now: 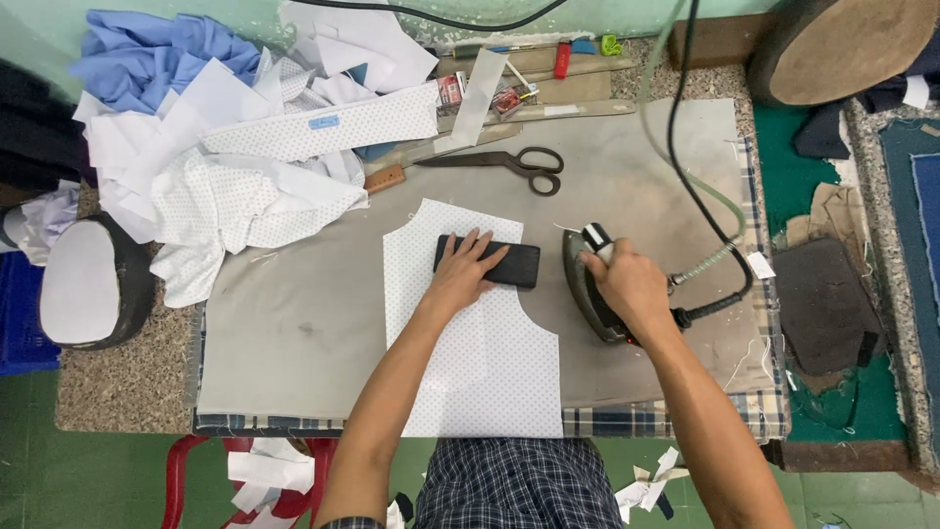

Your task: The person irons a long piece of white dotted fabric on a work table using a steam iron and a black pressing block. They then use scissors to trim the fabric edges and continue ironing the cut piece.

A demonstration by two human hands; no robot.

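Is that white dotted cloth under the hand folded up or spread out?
Spread out: the dotted cloth lies flat, its outline showing, under the left hand.

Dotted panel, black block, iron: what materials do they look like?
Dotted panel: thin woven cloth, matte, lies flat. Black block under left hand: rigid, dull, possibly wood or plastic. Iron in right hand: dark metal body, slight sheen.

block on fabric panel, iron right

Scissors above, heaped white fabric pieces, blue cloth upper left.
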